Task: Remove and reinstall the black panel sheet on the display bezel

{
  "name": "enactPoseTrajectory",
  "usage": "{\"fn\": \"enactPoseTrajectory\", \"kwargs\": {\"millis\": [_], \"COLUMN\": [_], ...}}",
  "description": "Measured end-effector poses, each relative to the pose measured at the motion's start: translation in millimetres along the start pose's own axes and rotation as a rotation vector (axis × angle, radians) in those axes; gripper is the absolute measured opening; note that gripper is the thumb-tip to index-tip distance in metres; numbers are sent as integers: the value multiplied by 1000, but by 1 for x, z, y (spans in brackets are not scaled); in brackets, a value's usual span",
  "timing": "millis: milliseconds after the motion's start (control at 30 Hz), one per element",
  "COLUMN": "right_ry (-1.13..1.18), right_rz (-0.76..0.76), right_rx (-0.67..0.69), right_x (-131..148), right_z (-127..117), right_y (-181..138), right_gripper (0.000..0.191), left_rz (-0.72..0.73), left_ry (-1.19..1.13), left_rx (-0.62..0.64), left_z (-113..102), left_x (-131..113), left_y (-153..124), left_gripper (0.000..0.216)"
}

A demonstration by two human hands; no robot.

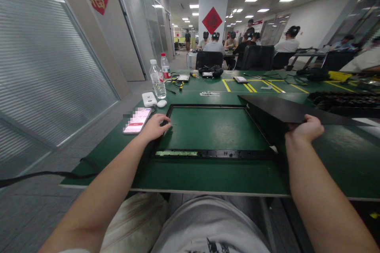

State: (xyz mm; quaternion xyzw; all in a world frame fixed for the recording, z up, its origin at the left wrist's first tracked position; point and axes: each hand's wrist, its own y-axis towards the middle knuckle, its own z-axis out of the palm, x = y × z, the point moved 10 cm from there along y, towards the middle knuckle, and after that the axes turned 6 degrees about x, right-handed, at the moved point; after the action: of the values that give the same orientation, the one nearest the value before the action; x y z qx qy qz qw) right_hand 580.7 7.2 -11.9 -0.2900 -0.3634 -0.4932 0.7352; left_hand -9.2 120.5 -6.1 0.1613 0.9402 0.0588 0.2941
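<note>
A thin black rectangular frame (231, 154) lies flat on the green table, with a green strip (176, 153) set in its near edge. My left hand (156, 125) is closed around the frame's left side, thumb and fingers bent over it. In my right hand (307, 128) is a flat dark panel (276, 108), gripped at its near edge. The panel is tilted up over the right side of the frame, its far left corner close to the frame's far right corner. My right fingers are partly hidden under the panel.
Left of the frame lie a lit phone (138, 120), a white device (149, 99) and a water bottle (157, 79). A red-labelled bottle (165, 66) stands behind. Dark parts (344, 99) are piled at the right on the green table (208, 180). Several people sit farther back.
</note>
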Motion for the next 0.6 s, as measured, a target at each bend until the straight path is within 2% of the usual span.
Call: {"fn": "enactPoseTrajectory", "kwargs": {"millis": [167, 333, 500, 600], "right_ry": [33, 20, -3, 126], "right_rz": [127, 218, 299, 366], "right_rx": [-40, -89, -52, 39], "right_x": [-23, -33, -43, -57], "right_z": [-6, -10, -6, 2], "right_y": [11, 10, 8, 11], "right_gripper": [15, 18, 18, 21], "left_rz": [12, 15, 13, 18], "left_ry": [51, 46, 38, 23], "left_rx": [18, 13, 21, 21], "left_z": [3, 4, 4, 3], "left_x": [1, 3, 0, -3], "left_y": [0, 0, -1, -1], "left_gripper": [35, 35, 35, 35]}}
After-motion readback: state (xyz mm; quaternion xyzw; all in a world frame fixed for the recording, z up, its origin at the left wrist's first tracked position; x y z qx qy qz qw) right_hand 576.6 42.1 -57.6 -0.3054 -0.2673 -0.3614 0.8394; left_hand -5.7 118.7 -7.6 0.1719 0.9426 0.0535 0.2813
